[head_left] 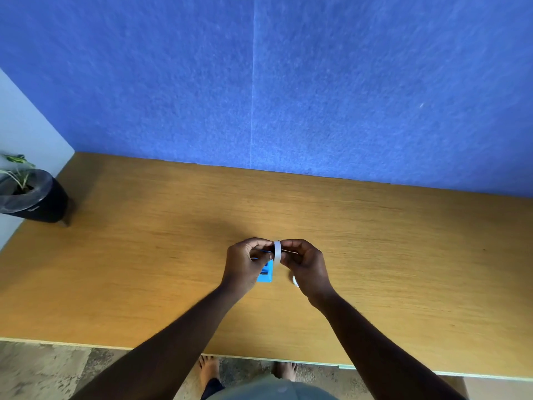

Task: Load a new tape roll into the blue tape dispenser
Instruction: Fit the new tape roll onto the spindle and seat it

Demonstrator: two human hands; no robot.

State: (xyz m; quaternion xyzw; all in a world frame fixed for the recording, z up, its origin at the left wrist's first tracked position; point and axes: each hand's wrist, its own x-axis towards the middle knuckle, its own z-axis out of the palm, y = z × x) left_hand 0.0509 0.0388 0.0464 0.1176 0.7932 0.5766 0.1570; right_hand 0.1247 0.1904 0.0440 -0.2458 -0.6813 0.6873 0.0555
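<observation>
above the middle of the wooden table point(144, 255), edge-on tape roll point(277, 252) held between both hands. left hand point(245, 265) pinches its left face, right hand point(307, 268) its right. blue tape dispenser point(265, 275) lies just below, partly hidden under left hand. small white piece point(294, 280) by right wrist, unclear what. risk: roll slips from fingertip grip, or goes in skewed, since hands block view of dispenser.
</observation>
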